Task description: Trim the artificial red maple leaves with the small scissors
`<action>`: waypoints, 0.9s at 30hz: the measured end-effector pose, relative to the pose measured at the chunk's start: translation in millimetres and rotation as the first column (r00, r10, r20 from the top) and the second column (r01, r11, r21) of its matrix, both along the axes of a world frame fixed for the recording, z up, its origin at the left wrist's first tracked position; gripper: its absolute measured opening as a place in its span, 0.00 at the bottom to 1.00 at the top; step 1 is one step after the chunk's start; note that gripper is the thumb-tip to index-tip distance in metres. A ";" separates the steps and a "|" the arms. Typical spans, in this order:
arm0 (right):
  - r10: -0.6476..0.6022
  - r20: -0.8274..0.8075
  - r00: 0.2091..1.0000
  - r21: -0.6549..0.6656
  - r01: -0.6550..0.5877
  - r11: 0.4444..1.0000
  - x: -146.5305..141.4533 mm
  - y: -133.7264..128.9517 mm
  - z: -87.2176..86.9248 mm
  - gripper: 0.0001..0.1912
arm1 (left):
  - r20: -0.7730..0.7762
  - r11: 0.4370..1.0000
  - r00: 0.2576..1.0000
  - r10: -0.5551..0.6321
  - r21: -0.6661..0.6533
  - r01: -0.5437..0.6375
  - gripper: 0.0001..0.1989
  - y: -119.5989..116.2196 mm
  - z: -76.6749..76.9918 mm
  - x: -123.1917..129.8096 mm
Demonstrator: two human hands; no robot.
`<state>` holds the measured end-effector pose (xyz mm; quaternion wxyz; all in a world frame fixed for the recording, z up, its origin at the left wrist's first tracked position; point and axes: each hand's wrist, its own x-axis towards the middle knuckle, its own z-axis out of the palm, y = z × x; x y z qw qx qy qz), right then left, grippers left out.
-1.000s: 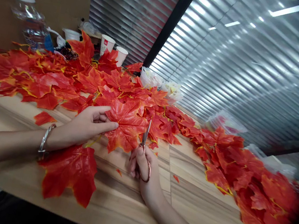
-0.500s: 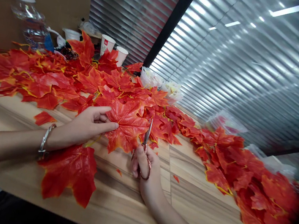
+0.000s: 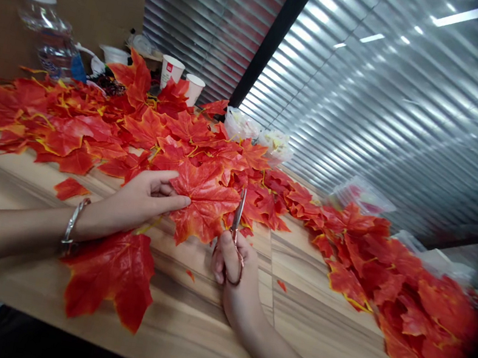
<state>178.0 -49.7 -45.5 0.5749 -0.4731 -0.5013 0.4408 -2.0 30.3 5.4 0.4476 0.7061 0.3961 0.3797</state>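
Note:
Between thumb and fingers, my left hand (image 3: 148, 194) pinches a red artificial maple leaf (image 3: 205, 198) near its centre. A second red leaf (image 3: 113, 277) hangs below that wrist, joined by a yellow stem. My right hand (image 3: 235, 268) is closed round the handles of a pair of scissors (image 3: 238, 216) with copper-coloured grips. Their blades point up, look closed or nearly so, and stand at the right edge of the pinched leaf; whether they touch it I cannot tell. Two small red scraps (image 3: 190, 275) lie on the wooden table (image 3: 211, 334) near the right hand.
A long heap of red leaves (image 3: 67, 130) spreads along the back and down the right (image 3: 388, 279). Behind it stand a plastic bottle (image 3: 46, 28), paper cups (image 3: 171, 71) and clear plastic bags (image 3: 242, 124). A loose leaf piece (image 3: 70, 189) lies by the left wrist.
My right hand and the scissors have shifted very slightly to the right. The left hand and its leaf have hardly moved.

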 end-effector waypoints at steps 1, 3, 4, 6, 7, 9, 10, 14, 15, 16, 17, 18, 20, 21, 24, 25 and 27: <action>-0.003 -0.015 1.000 0.000 0.003 1.000 -0.4 0.2 0.9 0.18 | 0.003 1.000 1.000 -0.004 0.002 0.004 0.14 0.1 -0.4 -0.2; -0.030 -0.073 0.997 0.006 0.031 1.000 -0.7 1.4 3.1 0.19 | 0.004 1.000 1.000 -0.004 -0.006 0.004 0.13 0.6 -0.6 -0.7; -0.050 -0.111 0.993 0.005 0.051 0.999 -0.6 2.5 4.2 0.20 | 0.008 1.000 1.000 0.000 -0.012 0.000 0.13 1.0 -0.5 -1.0; -0.082 -0.180 0.980 -0.004 0.083 0.997 0.2 4.8 6.1 0.22 | 0.025 1.000 1.000 0.008 -0.019 -0.008 0.13 2.4 -0.2 -1.8; -0.088 -0.197 0.977 -0.009 0.088 0.996 0.7 5.8 6.6 0.22 | 0.033 1.000 0.999 0.009 -0.021 -0.008 0.13 3.1 -0.1 -2.2; -0.065 -0.184 0.981 -0.007 0.065 0.998 1.6 6.6 6.7 0.22 | 0.047 1.000 0.999 -0.002 -0.027 0.004 0.13 4.5 -0.6 -3.1; -0.041 -0.160 0.986 -0.006 0.041 0.999 1.9 6.3 6.3 0.22 | 0.054 0.999 0.999 -0.008 -0.032 0.010 0.14 4.9 -1.1 -3.4; 0.083 -0.019 0.996 -0.038 -0.083 0.996 1.1 2.4 4.5 0.20 | 0.084 0.998 0.996 -0.019 -0.053 0.024 0.13 4.9 -2.8 -4.1; 0.106 0.013 0.994 -0.043 -0.105 0.994 0.8 1.5 4.3 0.20 | 0.091 0.998 0.996 -0.023 -0.052 0.028 0.12 4.6 -2.9 -4.2; 0.121 0.041 0.992 -0.044 -0.119 0.992 0.5 0.8 4.2 0.20 | 0.098 0.998 0.995 -0.028 -0.050 0.033 0.12 4.2 -2.8 -4.2; 0.129 0.061 0.990 -0.043 -0.127 0.991 0.3 0.4 4.3 0.20 | 0.105 0.998 0.994 -0.030 -0.045 0.035 0.12 3.8 -2.5 -4.2; 0.131 0.077 0.988 -0.044 -0.128 0.991 0.1 0.3 4.6 0.20 | 0.112 0.998 0.993 -0.031 -0.043 0.036 0.11 3.4 -2.1 -4.3; 0.122 0.093 0.988 -0.047 -0.118 0.992 0.2 0.4 5.4 0.21 | 0.133 0.998 0.991 -0.031 -0.043 0.037 0.10 2.7 -1.2 -4.5; 0.120 0.098 0.988 -0.047 -0.115 0.992 0.2 0.6 5.8 0.21 | 0.147 0.998 0.988 -0.034 -0.045 0.041 0.09 2.4 -0.9 -4.6; 0.125 0.110 0.986 -0.043 -0.121 0.992 0.5 0.8 6.8 0.20 | 0.172 0.998 0.984 -0.042 -0.048 0.051 0.09 1.8 -0.2 -5.1; 0.128 0.111 0.986 -0.040 -0.124 0.991 0.5 0.7 6.8 0.20 | 0.168 0.998 0.985 -0.041 -0.048 0.050 0.09 1.7 -0.1 -5.2; 0.133 0.106 0.985 -0.035 -0.130 0.991 0.5 0.5 6.0 0.19 | 0.144 0.998 0.989 -0.035 -0.048 0.042 0.10 1.4 0.1 -5.5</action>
